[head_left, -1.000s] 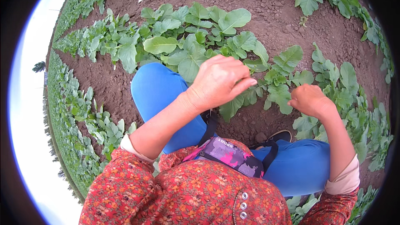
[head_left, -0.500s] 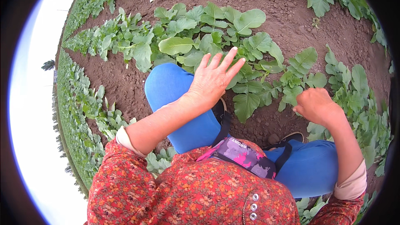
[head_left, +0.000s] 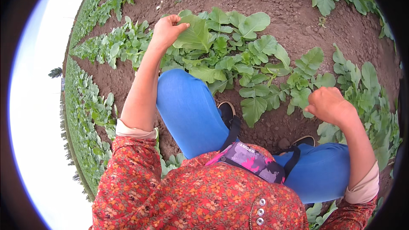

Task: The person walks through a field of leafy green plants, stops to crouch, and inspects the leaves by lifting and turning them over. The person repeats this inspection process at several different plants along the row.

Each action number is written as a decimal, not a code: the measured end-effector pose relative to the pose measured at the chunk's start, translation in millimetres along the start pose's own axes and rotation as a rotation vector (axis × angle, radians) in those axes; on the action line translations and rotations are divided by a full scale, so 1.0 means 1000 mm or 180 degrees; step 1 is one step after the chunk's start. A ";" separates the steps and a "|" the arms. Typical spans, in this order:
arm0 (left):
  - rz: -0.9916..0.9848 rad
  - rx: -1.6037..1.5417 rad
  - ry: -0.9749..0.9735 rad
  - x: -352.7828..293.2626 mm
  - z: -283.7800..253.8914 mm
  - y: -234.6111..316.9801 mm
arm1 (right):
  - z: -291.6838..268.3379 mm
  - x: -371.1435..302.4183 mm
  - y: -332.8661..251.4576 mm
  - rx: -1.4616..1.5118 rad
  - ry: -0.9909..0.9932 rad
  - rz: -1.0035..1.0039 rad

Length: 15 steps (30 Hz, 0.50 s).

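My left hand (head_left: 167, 30) is over the far left part of the plant row, thumb and fingers pinched on the edge of a broad green leaf (head_left: 194, 33). That leaf is lifted and shows its pale, veined face. My right hand (head_left: 327, 104) is curled into a fist above the plants on the right, back of the hand up. Its fingertips are hidden, so I cannot make out what, if anything, is inside. Leafy green plants (head_left: 255, 59) with lobed leaves fill the row between my hands.
My knees in blue trousers (head_left: 191, 110) are spread on the near side of the row. A patterned waist bag (head_left: 251, 159) hangs at my front. Bare brown soil (head_left: 260, 0) separates this row from more leafy rows (head_left: 328, 0). Dark shoes (head_left: 227, 110) stand on the soil.
My left hand has moved away and to the left from above the middle plants, going from spread fingers to a pinch on a leaf. The right hand has barely moved.
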State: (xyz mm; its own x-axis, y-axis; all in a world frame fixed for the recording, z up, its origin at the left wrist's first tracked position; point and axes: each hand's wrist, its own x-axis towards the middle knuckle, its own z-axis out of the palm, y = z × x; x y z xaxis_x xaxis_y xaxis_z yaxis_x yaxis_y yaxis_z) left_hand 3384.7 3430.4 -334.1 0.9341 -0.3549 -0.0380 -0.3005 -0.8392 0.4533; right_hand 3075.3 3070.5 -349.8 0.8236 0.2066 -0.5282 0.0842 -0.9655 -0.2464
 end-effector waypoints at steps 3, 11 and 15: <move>-0.0221 -0.0481 0.0237 -0.003 0.008 -0.003 | 0.002 0.001 0.004 -0.0057 -0.0074 0.0051; -0.0325 -0.0680 0.0546 0.000 0.008 -0.021 | 0.003 0.001 0.003 0.0011 0.0025 0.0017; -0.0336 -0.0635 0.0523 -0.005 0.007 -0.016 | 0.004 0.002 0.003 0.0044 -0.0014 0.0033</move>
State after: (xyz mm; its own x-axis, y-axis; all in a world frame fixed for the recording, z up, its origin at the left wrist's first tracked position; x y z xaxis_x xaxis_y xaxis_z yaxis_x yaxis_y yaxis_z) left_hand 3383.6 3442.5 -347.6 0.9819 -0.1845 0.0432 -0.1710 -0.7645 0.6216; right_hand 3075.4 3068.8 -354.7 0.8219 0.1973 -0.5343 0.0679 -0.9653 -0.2521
